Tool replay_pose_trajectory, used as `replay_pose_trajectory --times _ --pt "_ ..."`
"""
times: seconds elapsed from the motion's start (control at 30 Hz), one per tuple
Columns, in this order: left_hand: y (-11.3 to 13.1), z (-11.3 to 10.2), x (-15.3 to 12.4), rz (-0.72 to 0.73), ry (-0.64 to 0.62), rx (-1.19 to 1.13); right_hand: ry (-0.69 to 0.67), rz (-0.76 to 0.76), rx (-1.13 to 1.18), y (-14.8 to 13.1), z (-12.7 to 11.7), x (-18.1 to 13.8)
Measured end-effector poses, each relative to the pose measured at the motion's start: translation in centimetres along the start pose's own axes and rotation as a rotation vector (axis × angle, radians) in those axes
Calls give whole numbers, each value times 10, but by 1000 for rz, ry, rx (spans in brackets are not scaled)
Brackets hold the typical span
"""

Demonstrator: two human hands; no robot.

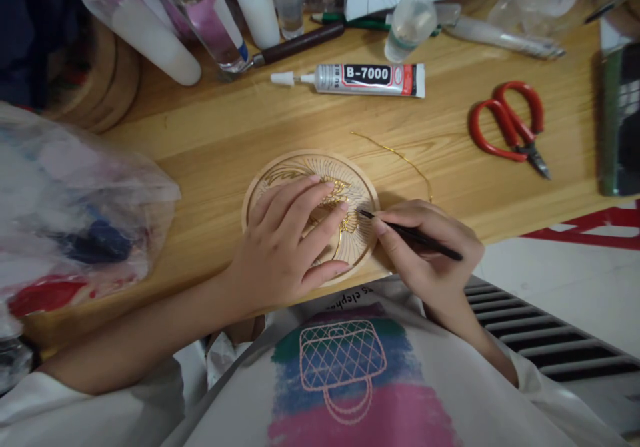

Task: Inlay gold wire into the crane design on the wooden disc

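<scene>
A round wooden plaque (357, 250) with fine radiating lines and gold wire outlines (345, 217) lies near the table's front edge. My left hand (287, 240) rests flat across it with fingers spread, hiding much of its left and middle. In my right hand (430, 243), pinched between thumb and fingers, are black tweezers (415, 233). Their tip meets the plaque's right part, beside the gold wire; I cannot tell whether wire is between the points. A loose length of gold wire (400, 155) curves over the table from behind my right hand.
A B-7000 glue tube (370, 80) lies beyond the plaque. Red-handled cutters (515, 127) are at the right, near a dark green-edged device (620, 120). Bottles (215, 20), a dark-handled tool (300, 45) and a small cup (410, 27) line the back. A plastic bag (85, 213) sits left.
</scene>
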State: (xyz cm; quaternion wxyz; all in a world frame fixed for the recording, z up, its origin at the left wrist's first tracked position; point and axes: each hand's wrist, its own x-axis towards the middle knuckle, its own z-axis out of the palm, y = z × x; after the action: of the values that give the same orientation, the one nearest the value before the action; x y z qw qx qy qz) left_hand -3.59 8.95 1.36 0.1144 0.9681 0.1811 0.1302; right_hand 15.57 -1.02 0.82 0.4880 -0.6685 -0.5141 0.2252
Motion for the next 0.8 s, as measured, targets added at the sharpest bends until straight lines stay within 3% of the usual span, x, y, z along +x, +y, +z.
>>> replay_pose_trajectory --times 0.8 --pt "2 -1 4 8 -9 -9 24 -48 -4 0 0 -1"
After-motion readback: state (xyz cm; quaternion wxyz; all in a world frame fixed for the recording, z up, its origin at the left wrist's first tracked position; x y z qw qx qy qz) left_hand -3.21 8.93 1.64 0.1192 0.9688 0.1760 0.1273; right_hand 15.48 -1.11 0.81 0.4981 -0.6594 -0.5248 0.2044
